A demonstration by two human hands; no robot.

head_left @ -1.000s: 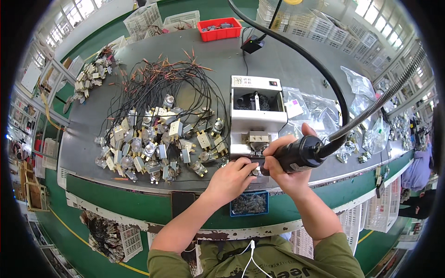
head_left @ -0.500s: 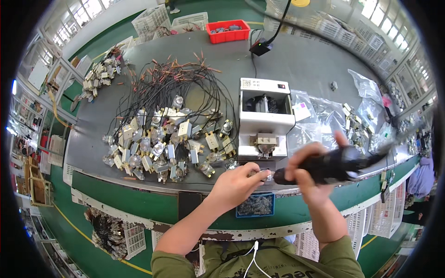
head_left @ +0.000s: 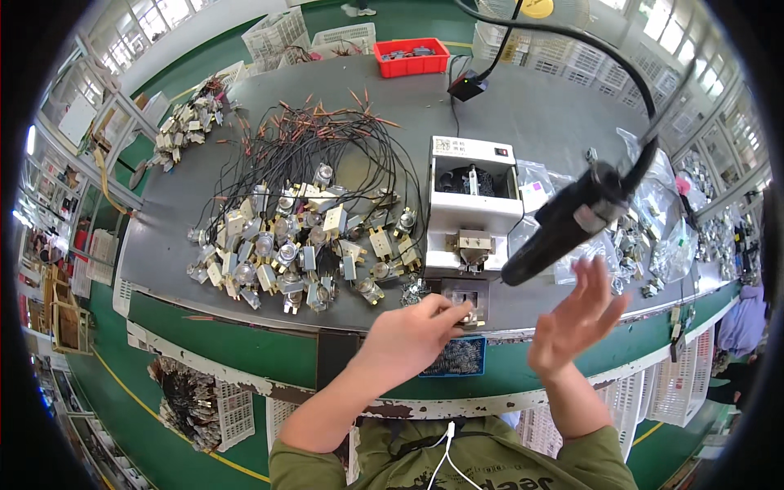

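My left hand is closed in a pinch at the front edge of the bench, over a small metal fixture. What lies between its fingertips is too small to make out. My right hand is open and empty, fingers spread and raised. Just above it hangs a black electric screwdriver on a thick black cable, tilted with its tip toward the lower left, apart from the hand. Right behind the fixture stands a white screw feeder with an open hopper.
To the left lies a heap of metal-and-glass lamp holders with black wires. Under my left hand is a blue tray of small screws. A red bin sits at the far edge. Plastic bags and loose parts lie to the right.
My right hand has let go of the electric screwdriver, which has swung up and away from the fixture. The left hand stays at the fixture, pinching.
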